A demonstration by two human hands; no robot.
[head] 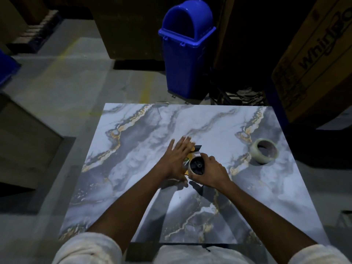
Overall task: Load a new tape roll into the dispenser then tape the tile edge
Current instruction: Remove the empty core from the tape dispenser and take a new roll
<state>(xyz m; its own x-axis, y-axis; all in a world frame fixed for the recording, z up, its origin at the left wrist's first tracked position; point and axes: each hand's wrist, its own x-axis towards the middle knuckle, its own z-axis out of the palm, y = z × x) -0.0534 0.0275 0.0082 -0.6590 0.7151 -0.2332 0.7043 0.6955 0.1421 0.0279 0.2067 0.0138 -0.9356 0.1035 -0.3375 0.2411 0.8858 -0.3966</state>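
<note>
A large marbled grey-and-gold tile [144, 134] lies flat in front of me. At its middle sits the tape dispenser [197, 165], yellow and black, with a round black hub and a pale core around it. My left hand [176, 159] lies flat with spread fingers over the dispenser's body. My right hand [211, 171] grips the core on the hub from the right. A full roll of clear tape [264, 151] lies on the tile's right side, apart from both hands.
A blue swing-lid bin [185, 48] stands just beyond the tile's far edge. A large cardboard box [314, 60] leans at the right. Brown boxes stand at the left [24, 141] and back. Grey floor lies to the left.
</note>
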